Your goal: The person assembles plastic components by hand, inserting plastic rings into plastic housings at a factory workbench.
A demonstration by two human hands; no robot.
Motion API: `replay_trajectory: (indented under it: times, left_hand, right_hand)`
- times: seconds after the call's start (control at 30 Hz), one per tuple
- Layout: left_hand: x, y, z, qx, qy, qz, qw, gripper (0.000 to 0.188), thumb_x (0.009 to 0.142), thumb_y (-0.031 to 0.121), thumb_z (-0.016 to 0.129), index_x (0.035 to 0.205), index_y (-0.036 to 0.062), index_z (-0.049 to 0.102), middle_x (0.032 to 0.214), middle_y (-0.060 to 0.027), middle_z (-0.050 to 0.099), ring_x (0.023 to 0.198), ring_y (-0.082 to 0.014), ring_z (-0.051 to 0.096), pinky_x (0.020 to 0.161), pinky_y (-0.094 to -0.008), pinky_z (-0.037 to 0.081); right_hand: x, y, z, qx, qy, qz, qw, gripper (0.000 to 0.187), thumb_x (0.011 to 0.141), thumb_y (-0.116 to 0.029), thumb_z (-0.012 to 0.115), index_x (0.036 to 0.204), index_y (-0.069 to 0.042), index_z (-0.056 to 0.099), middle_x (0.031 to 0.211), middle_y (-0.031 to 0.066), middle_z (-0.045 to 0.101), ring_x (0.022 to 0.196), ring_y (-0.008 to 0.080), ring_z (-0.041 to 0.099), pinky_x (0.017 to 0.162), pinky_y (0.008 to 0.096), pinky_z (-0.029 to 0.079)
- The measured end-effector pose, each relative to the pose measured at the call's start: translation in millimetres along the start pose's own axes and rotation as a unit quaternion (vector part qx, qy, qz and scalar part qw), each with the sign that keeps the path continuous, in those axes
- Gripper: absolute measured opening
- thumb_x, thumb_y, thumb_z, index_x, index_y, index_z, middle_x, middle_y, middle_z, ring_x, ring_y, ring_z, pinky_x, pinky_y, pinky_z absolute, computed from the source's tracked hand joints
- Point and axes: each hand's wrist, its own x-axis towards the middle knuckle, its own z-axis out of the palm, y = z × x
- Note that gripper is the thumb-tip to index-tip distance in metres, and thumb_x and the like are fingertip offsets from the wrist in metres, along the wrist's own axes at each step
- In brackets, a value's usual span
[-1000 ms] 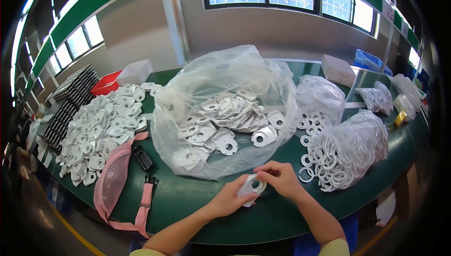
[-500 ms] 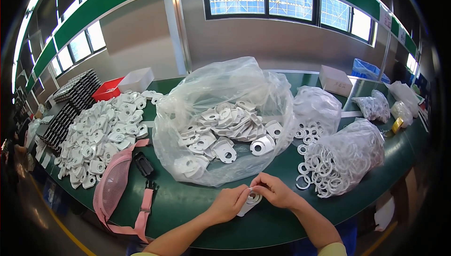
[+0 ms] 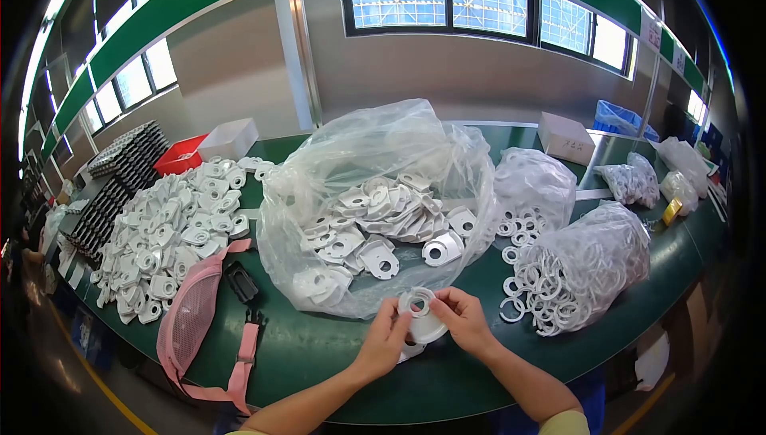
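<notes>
Between both hands, near the table's front edge, is a white plastic housing [image 3: 428, 329] with a round collar at its upper end. My left hand [image 3: 383, 345] grips its left side, thumb on the face. My right hand [image 3: 465, 323] pinches the right side by the collar. Just below, another white plastic part [image 3: 410, 351] shows partly, mostly covered by the held one and my left fingers. Beyond the hands, a large clear plastic bag [image 3: 319, 156] lies open with many similar white housings [image 3: 379, 258] inside.
A big pile of white parts [image 3: 171, 231] covers the left, near a pink mesh waist bag [image 3: 191, 311] and black buckle [image 3: 241, 282]. White rings [image 3: 550, 299] spill from a bag on the right. Behind stand a red bin [image 3: 182, 156] and a cardboard box [image 3: 565, 136].
The hands have raised the housing slightly and tilted it, so its collar and broad face now show. My fingers have moved apart to its two sides. The part beneath now shows.
</notes>
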Motion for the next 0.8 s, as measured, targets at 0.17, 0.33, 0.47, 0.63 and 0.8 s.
replay_trajectory:
  times: [0.17, 0.33, 0.47, 0.63, 0.8]
  left_hand:
    - [-6, 3, 5, -0.227, -0.079, -0.106, 0.965, 0.025, 0.099, 0.024, 0.039, 0.102, 0.0028, 0.052, 0.088, -0.0019, 0.055, 0.083, -0.0088, 0.053, 0.066, -0.0208, 0.042]
    - [6, -1, -17, -0.052, -0.149, -0.050, 0.986, 0.031, 0.097, 0.025, 0.042, 0.089, 0.0009, 0.058, 0.079, -0.0019, 0.059, 0.074, -0.0094, 0.054, 0.064, -0.0240, 0.044]
    - [4, 11, -17, 0.204, -0.094, 0.060, 0.973, 0.031, 0.094, 0.023, 0.047, 0.080, 0.0005, 0.062, 0.063, -0.0054, 0.058, 0.057, -0.0122, 0.051, 0.056, -0.0264, 0.042]
    - [5, 7, -21, 0.233, -0.079, 0.072, 0.967, 0.030, 0.093, 0.023, 0.050, 0.079, -0.0007, 0.061, 0.059, -0.0083, 0.055, 0.053, -0.0143, 0.049, 0.052, -0.0288, 0.040]
    - [6, 1, -16, 0.167, -0.029, 0.023, 0.985, 0.023, 0.092, 0.021, 0.052, 0.094, -0.0011, 0.057, 0.074, -0.0087, 0.063, 0.061, -0.0111, 0.053, 0.054, -0.0276, 0.043]
  right_hand:
    - [0, 0, -3, -0.069, 0.031, 0.010, 0.997, 0.020, 0.090, -0.015, 0.056, 0.098, 0.002, 0.063, 0.084, 0.0023, 0.064, 0.077, 0.0058, 0.057, 0.068, 0.0200, 0.045]
    - [-3, -18, -1, -0.147, -0.092, -0.020, 0.985, 0.019, 0.089, -0.013, 0.057, 0.097, 0.002, 0.065, 0.087, 0.0054, 0.066, 0.079, 0.0085, 0.058, 0.072, 0.0224, 0.046]
    - [-3, -17, -1, -0.193, -0.088, -0.046, 0.976, 0.018, 0.088, -0.013, 0.058, 0.094, 0.002, 0.065, 0.084, 0.0093, 0.067, 0.076, 0.0110, 0.061, 0.070, 0.0243, 0.047]
    - [-6, -14, 3, -0.232, -0.073, -0.047, 0.969, 0.018, 0.087, -0.013, 0.060, 0.093, 0.003, 0.065, 0.083, 0.0093, 0.068, 0.075, 0.0115, 0.062, 0.069, 0.0248, 0.048]
    - [-3, -3, -1, -0.073, -0.063, 0.042, 0.994, 0.018, 0.087, -0.012, 0.061, 0.095, 0.004, 0.063, 0.085, 0.0064, 0.067, 0.076, 0.0095, 0.061, 0.069, 0.0220, 0.048]
